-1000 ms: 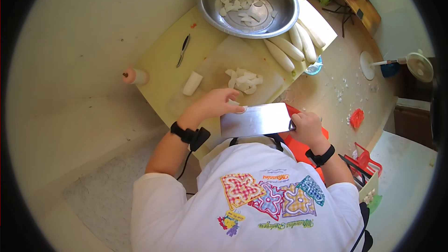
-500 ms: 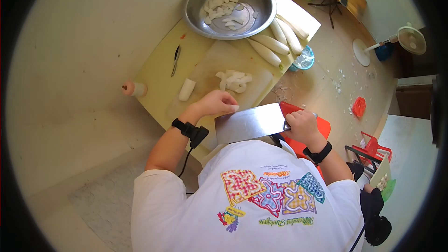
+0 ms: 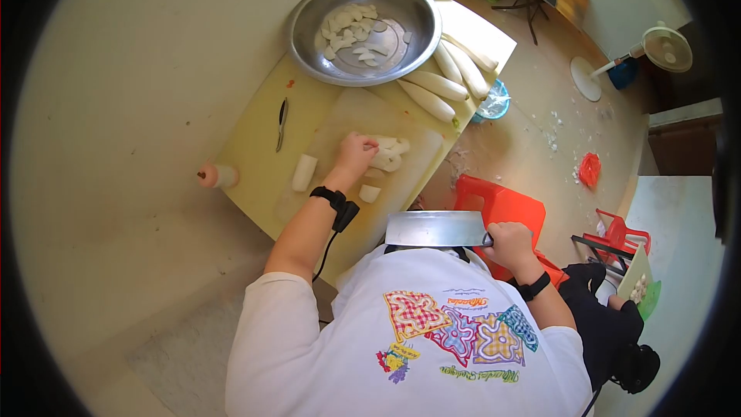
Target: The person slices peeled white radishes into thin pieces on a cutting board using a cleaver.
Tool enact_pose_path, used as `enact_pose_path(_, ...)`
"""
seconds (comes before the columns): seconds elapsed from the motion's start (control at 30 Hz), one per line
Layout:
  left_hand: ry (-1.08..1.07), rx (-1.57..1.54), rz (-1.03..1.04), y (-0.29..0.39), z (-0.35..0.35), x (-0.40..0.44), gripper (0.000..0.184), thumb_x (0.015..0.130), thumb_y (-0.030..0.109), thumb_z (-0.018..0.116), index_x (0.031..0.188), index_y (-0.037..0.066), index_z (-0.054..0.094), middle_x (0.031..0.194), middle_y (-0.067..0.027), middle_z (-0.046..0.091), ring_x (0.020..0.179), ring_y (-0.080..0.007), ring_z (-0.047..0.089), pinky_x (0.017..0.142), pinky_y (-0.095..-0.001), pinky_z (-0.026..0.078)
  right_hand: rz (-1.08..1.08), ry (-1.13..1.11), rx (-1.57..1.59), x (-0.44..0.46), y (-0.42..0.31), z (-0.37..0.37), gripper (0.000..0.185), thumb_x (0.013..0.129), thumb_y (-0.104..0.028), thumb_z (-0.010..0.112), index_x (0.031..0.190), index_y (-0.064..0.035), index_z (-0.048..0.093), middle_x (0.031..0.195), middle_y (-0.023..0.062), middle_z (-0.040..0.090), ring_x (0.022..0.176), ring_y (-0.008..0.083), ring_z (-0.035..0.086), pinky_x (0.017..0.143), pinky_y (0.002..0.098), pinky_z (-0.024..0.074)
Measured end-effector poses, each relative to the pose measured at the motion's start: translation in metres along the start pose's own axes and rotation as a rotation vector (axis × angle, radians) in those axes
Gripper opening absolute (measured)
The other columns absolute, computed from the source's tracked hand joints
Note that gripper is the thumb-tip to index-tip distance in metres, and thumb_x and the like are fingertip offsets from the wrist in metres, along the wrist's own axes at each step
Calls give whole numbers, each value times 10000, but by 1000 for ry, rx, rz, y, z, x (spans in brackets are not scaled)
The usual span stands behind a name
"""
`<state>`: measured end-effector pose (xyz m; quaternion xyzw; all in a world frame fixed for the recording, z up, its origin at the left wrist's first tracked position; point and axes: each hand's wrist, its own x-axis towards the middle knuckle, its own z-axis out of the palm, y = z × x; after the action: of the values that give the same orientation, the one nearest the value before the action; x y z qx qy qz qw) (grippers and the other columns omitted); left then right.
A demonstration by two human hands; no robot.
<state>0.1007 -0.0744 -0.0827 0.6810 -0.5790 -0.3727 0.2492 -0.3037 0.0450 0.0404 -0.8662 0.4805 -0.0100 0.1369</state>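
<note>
My right hand (image 3: pixel 509 245) is wrapped round the handle of a wide cleaver (image 3: pixel 434 228), whose blade lies level close in front of my shirt. Over the cutting board (image 3: pixel 421 156), my left hand (image 3: pixel 357 156) has its fingers pressed together at the left edge of a pile of white slices (image 3: pixel 392 156); what they hold, if anything, is too small to tell. A short white chunk (image 3: pixel 370 194) sits below the pile. To the left lies a longer peeled piece (image 3: pixel 304 173). Several whole white radishes (image 3: pixel 429 100) rest beside a metal basin (image 3: pixel 367 71) with slices in it.
A peeler (image 3: pixel 282 125) lies on the table's left part, and a pink-capped bottle (image 3: pixel 218 176) stands at its left edge. Right of the table are a red stool (image 3: pixel 505 212), a blue bucket (image 3: pixel 494 102) and a fan (image 3: pixel 666 49). Another person in black (image 3: pixel 610 320) is at lower right.
My left hand has moved from beside the blade up to the pile of slices. The cleaver has tilted and shifted down and right, and the short chunk now shows on the board.
</note>
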Motion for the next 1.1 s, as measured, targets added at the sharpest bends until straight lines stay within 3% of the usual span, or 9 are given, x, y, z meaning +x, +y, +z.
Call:
enact_pose_path(0.07,57,186,64,-5,-2,1,249,846,244,750,1005,53,737,1058,-153,637,974,-314,660,862,-417,531,18,-2,-5,1,-2,1,231,697,-291,741,690,-104,605,643,91,644,602,293,658,553,433,507)
enact_pose_path(0.2,164,160,17,-9,-4,-10,330,873,273,729,1110,44,696,1078,-159,635,1017,-322,631,889,-424,510,59,-23,30,11,-7,0,214,705,-275,728,677,-94,618,635,114,643,594,313,658,565,442,523)
enact_pose_path(0.27,359,18,93,-13,-7,-22,362,905,279,696,1159,25,653,1042,-156,640,976,-325,624,870,-421,504,60,-24,40,17,-7,6,201,706,-264,724,679,-90,628,640,122,647,592,321,657,570,446,528)
enact_pose_path(0.5,393,-168,-220,-46,9,-120,217,909,202,684,996,4,663,947,-136,655,852,-305,629,744,-392,521,309,-323,476,52,-19,18,438,885,-401,680,722,3,633,661,214,621,621,372,627,580,453,486)
enact_pose_path(0.63,326,-124,-65,-36,28,-144,130,879,135,688,951,28,675,921,-137,653,839,-318,635,716,-403,521,300,-414,545,76,-26,25,597,978,-505,581,720,32,613,679,250,604,627,394,599,589,471,455)
enact_pose_path(0.8,290,-3,90,-28,30,-139,118,843,97,705,940,35,679,934,-157,651,872,-362,630,741,-446,520,249,-459,498,96,-35,25,627,977,-539,556,725,32,623,699,254,616,670,412,614,624,492,466)
enact_pose_path(0.87,342,80,273,-30,29,-131,121,828,94,712,931,35,688,943,-162,651,881,-380,626,756,-458,514,246,-481,477,103,-39,22,630,976,-546,551,731,29,629,704,254,622,684,416,620,634,498,471)
enact_pose_path(1.0,288,100,281,-23,24,-131,132,829,108,711,941,39,705,944,-148,661,905,-367,628,790,-450,520,238,-514,435,110,-46,16,631,971,-561,539,758,22,649,709,243,637,708,421,633,646,498,486)
enact_pose_path(1.1,272,162,444,-29,25,-129,142,827,119,711,953,54,723,972,-111,669,954,-339,619,832,-428,532,218,-508,414,115,-48,12,626,968,-563,540,764,18,653,708,240,641,710,423,636,649,499,492)
